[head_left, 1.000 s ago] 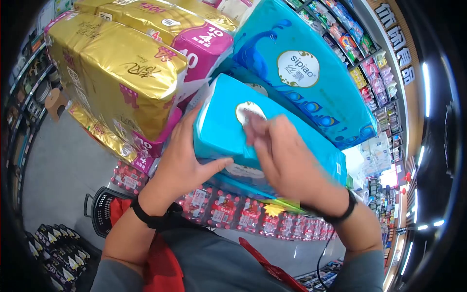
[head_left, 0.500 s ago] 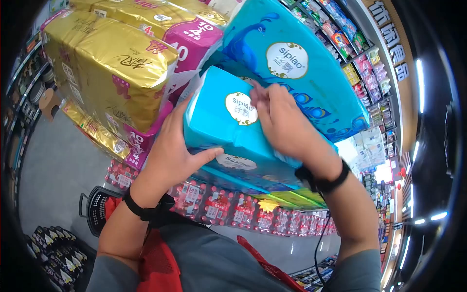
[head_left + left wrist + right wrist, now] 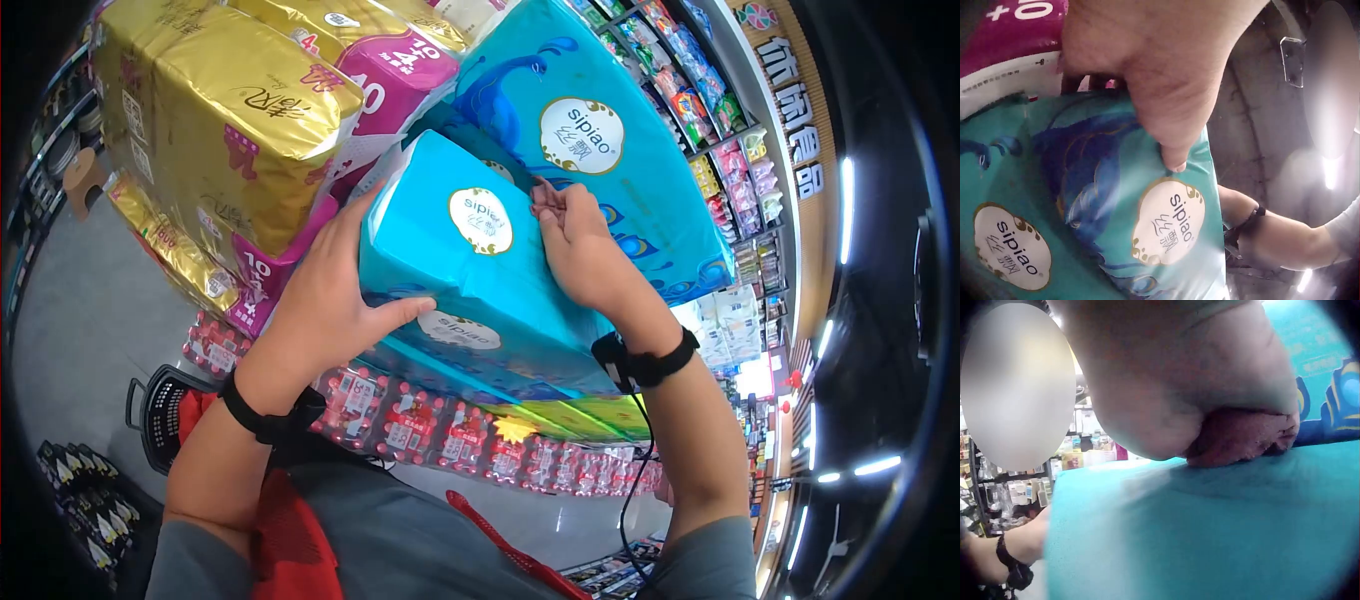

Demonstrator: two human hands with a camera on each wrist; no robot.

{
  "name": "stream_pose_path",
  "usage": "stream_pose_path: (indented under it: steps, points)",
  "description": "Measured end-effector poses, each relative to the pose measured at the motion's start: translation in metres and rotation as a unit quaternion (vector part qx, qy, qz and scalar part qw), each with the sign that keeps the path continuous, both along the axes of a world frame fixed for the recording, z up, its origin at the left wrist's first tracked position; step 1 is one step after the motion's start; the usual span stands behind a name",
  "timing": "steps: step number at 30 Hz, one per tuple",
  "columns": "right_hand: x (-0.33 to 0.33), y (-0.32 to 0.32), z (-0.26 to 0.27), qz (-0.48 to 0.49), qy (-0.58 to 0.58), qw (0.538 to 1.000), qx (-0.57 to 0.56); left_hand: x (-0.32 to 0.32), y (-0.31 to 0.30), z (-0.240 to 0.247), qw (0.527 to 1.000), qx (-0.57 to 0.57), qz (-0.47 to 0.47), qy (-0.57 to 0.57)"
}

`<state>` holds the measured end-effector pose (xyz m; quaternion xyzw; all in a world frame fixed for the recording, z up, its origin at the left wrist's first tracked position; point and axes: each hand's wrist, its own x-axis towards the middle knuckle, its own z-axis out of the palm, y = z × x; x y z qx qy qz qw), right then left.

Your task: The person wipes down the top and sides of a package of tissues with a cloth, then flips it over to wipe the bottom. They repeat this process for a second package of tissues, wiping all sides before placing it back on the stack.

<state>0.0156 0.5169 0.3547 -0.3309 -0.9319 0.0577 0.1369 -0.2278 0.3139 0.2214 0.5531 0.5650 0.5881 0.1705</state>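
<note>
Stack of gold packs (image 3: pixel 230 110) stands at left. Teal tissue pack (image 3: pixel 450 278) lies beside it: probably light, soft, slick-filmed; likely best taken broadly by both ends, not by the thin wrap. Film-wrapped bottle packs (image 3: pixel 410 425) sit below. Black basket (image 3: pixel 160 415) on floor; something red shows, inside or in front, can't tell. Left hand (image 3: pixel 325 300) clasps tissue pack's left end, thumb on near side, fingertips hidden. Right hand (image 3: pixel 585 245), bunched, pinches a crumpled pinkish cloth (image 3: pixel 546 196) at the tissue pack's top.

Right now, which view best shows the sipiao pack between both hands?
Head view: the sipiao pack shows its top and front, each with a logo. Left wrist shows part of the front; right wrist, just a plain teal surface.
</note>
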Motion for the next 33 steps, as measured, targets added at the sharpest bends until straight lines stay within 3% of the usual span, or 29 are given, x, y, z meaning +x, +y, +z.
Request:
stream_pose_path:
  steps: [1, 4, 7, 10, 14, 18, 20, 24, 27, 30, 33]
  points:
    - [-0.004, -0.015, 0.004, -0.026, -0.049, 0.997, 0.059, -0.001, 0.001, 0.000, 1.000, -0.004, -0.005, -0.007]
    - [0.006, -0.087, 0.019, 0.080, -0.033, 0.995, -0.041, -0.001, -0.001, -0.004, 1.000, -0.003, -0.002, -0.004]
    - [0.021, -0.141, 0.031, 0.069, -0.066, 0.991, -0.093, -0.001, 0.000, -0.009, 1.000, 0.011, 0.018, 0.020]
    - [0.025, -0.096, 0.015, 0.088, 0.014, 0.990, -0.111, -0.001, 0.001, -0.007, 1.000, -0.001, 0.008, 0.009]
    - [0.004, -0.035, 0.013, -0.007, -0.011, 0.998, -0.069, -0.002, 0.002, -0.005, 1.000, -0.006, -0.005, 0.013]
    - [0.005, -0.115, 0.023, 0.076, -0.050, 0.992, -0.084, -0.005, -0.001, -0.008, 1.000, -0.005, -0.008, 0.019]
    - [0.004, -0.121, 0.019, 0.104, -0.026, 0.989, -0.098, -0.003, -0.002, -0.011, 1.000, -0.005, -0.006, 0.013]
    - [-0.017, -0.069, 0.014, 0.054, -0.054, 0.997, -0.015, -0.004, 0.003, -0.009, 1.000, -0.005, -0.007, 0.020]
    - [-0.045, -0.029, 0.010, 0.022, -0.020, 0.999, -0.025, -0.005, 0.008, -0.009, 1.000, 0.005, -0.003, 0.029]
    - [-0.040, -0.069, 0.017, 0.116, -0.014, 0.993, -0.021, -0.007, 0.009, -0.007, 1.000, 0.009, -0.006, 0.029]
    - [-0.025, -0.118, 0.018, 0.094, -0.031, 0.991, -0.092, -0.006, 0.006, -0.011, 1.000, 0.008, -0.006, 0.022]
